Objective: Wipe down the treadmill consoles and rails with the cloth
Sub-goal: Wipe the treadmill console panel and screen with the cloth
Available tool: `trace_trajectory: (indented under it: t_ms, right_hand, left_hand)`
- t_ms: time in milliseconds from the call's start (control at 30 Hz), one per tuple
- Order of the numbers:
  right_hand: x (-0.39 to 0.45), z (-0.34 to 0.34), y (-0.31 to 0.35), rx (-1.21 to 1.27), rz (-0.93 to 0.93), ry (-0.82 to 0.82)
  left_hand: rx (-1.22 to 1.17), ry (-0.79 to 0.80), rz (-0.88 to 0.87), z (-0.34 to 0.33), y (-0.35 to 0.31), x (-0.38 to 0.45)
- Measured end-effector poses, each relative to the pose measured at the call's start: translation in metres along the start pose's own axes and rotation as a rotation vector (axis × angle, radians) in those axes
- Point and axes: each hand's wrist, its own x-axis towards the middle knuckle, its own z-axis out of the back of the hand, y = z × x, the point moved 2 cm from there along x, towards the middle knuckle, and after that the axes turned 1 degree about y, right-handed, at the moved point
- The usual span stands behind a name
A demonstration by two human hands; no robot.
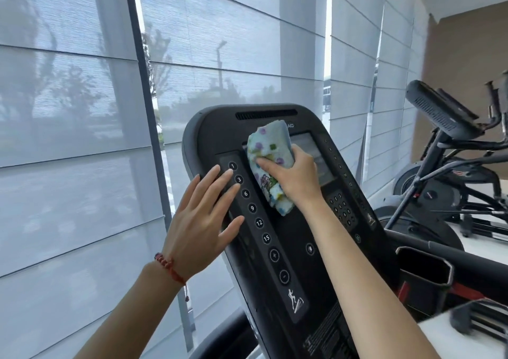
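Head view: right hand [295, 178] clamps cloth [270, 163] on console [288, 248]; left hand [199, 221] fingers spread at its left edge.

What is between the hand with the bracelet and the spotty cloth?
In the head view, a column of round number buttons on the console lies between the left hand and the cloth held by the right hand.

Both arms stretched forward
Left grip [202, 222] flat with fingers spread, right grip [292, 176] curled closed, wrist bent.
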Motion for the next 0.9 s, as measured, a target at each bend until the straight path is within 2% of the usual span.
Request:
trace_trajectory:
  t_ms: [267,433,667,900]
  right_hand:
    - [0.024,0.016,-0.017,-0.128,-0.002,0.015]
    - [0.027,0.017,-0.011,-0.221,-0.117,0.053]
    - [0.015,-0.007,-0.012,-0.288,-0.104,-0.154]
    - [0.029,-0.001,-0.023,-0.251,-0.064,-0.204]
  left_hand:
    - [-0.011,-0.006,-0.004,-0.001,0.001,0.0]
    - [-0.006,0.028,-0.001,0.0,0.003,-0.001]
    - [-0.033,0.01,0.006,0.0,0.001,-0.002]
    - [-0.045,0.013,0.012,-0.001,0.001,-0.004]
